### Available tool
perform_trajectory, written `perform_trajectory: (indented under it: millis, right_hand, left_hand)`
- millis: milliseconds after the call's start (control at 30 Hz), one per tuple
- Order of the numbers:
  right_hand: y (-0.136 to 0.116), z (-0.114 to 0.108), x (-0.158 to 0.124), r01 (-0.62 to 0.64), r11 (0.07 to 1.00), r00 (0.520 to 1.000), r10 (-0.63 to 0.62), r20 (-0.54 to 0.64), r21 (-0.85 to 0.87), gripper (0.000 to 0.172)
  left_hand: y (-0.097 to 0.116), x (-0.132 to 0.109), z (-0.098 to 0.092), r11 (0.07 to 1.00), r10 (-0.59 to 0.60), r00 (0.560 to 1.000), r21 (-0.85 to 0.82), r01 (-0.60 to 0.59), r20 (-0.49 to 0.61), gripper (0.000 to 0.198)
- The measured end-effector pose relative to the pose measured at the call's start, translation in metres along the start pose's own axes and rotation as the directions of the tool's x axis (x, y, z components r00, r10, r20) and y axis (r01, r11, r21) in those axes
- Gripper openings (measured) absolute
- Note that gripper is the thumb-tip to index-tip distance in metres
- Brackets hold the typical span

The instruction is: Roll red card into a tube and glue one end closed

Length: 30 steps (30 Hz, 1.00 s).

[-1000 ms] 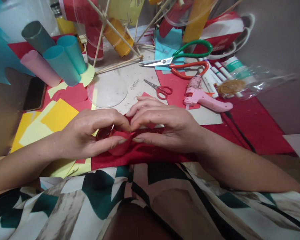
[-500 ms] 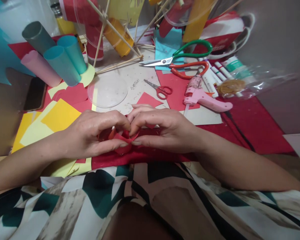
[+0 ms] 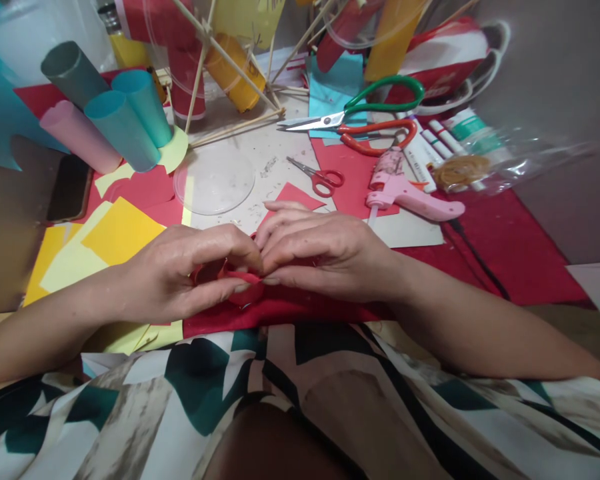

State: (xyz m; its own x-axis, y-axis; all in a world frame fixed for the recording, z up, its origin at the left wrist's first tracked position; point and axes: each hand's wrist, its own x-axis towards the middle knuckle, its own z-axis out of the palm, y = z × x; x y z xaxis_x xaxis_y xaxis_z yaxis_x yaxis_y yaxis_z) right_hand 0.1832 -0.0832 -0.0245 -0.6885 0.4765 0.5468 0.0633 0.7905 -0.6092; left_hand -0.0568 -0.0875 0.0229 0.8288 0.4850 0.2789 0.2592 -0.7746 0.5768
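Red paper piece (image 3: 253, 293), curled & pinched, low at centre

We look down on our hands, both narrowed to a pinch. L hand (image 3: 180, 260) bows thumb & index round the paper, tips nearly meeting on it; R hand (image 3: 325, 253) grips its right end, fingertips right beside the left ones. Fingers hide most of it, so we can't tell its full shape, or if it touches the red cloth (image 3: 305, 310) below.

To do this bit well, we'd press w/ tips only, keep the edges lined up, & not crush the curve.

Edges & room: the cloth's near edge sits close to our patterned clothing (image 3: 200, 387), so there's little slack nearside. Yellow paper (image 3: 123, 230) lies just beside L hand. Pink glue gun (image 3: 420, 199) lies beyond R wrist, nozzle nearside; mind its black cord (image 3: 480, 260). Best room, we reckon: fwd, btwn clear plastic disc (image 3: 214, 181) & small red-handled scissors (image 3: 327, 181).
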Motion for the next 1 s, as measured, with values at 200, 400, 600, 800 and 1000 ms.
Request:
perform_trajectory:
  millis: [200,400,600,800,1000]
  right_hand:
    - [0.0018,0.0016,-0.0011,0.031,0.999,0.999,-0.032,-0.025,-0.032,0.005]
    - [0.0004,0.0009,-0.0012,0.054,0.992,0.998,-0.058,-0.030,-0.115,0.007]
    - [-0.0039,0.0013,-0.0005,0.038,0.987,0.997,-0.048,-0.061,-0.159,0.008]
    - [-0.0055,0.0031,-0.0006,0.055,0.980,0.993,-0.074,-0.089,-0.192,0.005]
    - [-0.0070,0.0029,-0.0006,0.051,0.974,0.994,-0.070,-0.082,-0.221,0.007]
  left_hand:
    - [0.0028,-0.0009,-0.0001,1.000,-0.023,1.000,0.007,0.023,0.008,0.012]
    - [0.0027,0.0000,-0.0011,1.000,-0.018,1.000,0.020,0.018,-0.002,0.011]
    - [0.0050,-0.0011,-0.0028,0.995,-0.001,1.000,0.097,0.003,-0.027,0.011]
    - [0.0037,-0.0027,-0.0004,0.989,-0.004,0.996,0.150,0.017,-0.085,0.010]
    - [0.0059,-0.0021,0.0022,0.990,-0.031,0.994,0.135,0.045,-0.104,0.009]
